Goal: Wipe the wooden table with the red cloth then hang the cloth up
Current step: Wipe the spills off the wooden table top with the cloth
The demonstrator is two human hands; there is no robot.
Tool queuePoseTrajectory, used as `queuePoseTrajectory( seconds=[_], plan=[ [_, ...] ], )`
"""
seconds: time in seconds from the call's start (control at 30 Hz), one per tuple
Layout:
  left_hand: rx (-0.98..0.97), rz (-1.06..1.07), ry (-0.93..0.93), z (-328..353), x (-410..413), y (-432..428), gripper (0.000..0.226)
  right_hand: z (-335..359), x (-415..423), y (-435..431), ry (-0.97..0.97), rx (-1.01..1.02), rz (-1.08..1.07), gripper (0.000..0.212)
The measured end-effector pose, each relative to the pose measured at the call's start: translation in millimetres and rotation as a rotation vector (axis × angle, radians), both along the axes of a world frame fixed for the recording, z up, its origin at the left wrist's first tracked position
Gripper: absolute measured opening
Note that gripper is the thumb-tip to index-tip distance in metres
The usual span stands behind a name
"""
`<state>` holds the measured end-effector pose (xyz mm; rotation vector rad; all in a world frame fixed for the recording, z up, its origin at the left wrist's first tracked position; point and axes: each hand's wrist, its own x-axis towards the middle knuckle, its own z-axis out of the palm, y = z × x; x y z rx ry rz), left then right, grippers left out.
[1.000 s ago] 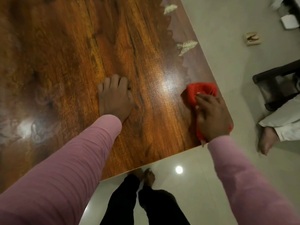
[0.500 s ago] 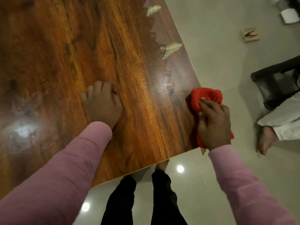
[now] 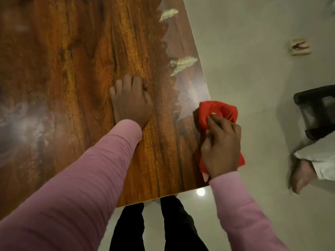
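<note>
Wooden table (image 3: 68,84): it fills the left and middle of my view, and its pale patch at 9 o'clock could be glare or a smear, I cannot tell which
Left hand (image 3: 131,104): it rests on the wood with fingers side by side and holds nothing; I use it as a light brace
Red cloth (image 3: 218,113): it is bunched at 3 o'clock from my left hand, on the table's right edge, with part hanging past it
Right hand (image 3: 220,147): my fingers and thumb curl round the cloth and pinch a fold
Step in hand: I judge I am wiping the right border by the near corner
Doing it well: I should flatten the bunch, press evenly and stroke along the edge toward 12 o'clock, over the leaf-shaped marks (image 3: 183,65), overlapping each pass
Risk: the overhanging cloth may slip off at 4 o'clock
</note>
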<state>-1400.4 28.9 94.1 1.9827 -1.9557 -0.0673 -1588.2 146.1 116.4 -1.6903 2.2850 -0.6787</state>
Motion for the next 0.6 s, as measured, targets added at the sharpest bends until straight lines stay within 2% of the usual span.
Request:
queuePoseTrajectory(
  seconds=[0.07, 0.23, 0.47, 0.53, 0.6],
  plan=[
    [0.002, -0.008, -0.017, 1, -1, 1, 0.017, 1, 19, -8, -0.013, 0.007, 0.044, 0.043],
    [0.006, 0.019, -0.012, 2, -1, 2, 0.014, 3, 40, 2, 0.019, 0.008, 0.321, 0.043],
    [0.004, 0.034, -0.007, 1, -3, 3, 0.013, 3, 2, -63, -0.008, 0.035, -0.045, 0.042],
    [-0.002, 0.041, -0.002, 0, -3, 2, 0.013, 3, 19, -72, 0.012, 0.019, -0.009, 0.042],
    [-0.002, 0.042, 0.003, 0, -3, 2, 0.013, 3, 45, -67, 0.024, 0.005, 0.116, 0.044]
  ],
)
